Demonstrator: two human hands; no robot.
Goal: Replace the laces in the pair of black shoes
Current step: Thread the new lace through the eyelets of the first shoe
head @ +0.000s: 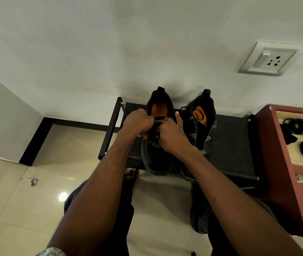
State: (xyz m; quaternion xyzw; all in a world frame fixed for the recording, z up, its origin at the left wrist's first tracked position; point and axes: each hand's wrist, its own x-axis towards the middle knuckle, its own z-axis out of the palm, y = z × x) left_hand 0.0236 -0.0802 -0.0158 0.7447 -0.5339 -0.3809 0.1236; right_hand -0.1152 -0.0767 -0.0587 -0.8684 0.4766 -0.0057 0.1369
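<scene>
While both hands work at the lacing of the left shoe (158, 154), the pair stands side by side on a low black rack (233, 145) set against the wall, heels toward the wall and toes toward the person. The left hand (137, 122) is curled into a fist over the shoe's tongue, fingers closed on the black lace (156, 129). The right hand (173, 135) meets it from the other side, fingers pinching the same lace at the eyelets, with the thumb sticking up free. Both hands touch each other over the shoe's throat, so the exact grip is partly hidden. Just beside it, the right shoe (202, 126) has loose lace looped over its opening, and both shoes show orange insoles. To the right of the rack stands a red cabinet (280, 182) with a pale tray (298, 163) on top, and two coils of black laces (294, 126) lie in it. A key (301, 177) rests on the cabinet near the tray. A socket (269, 60) sits on the wall above.
</scene>
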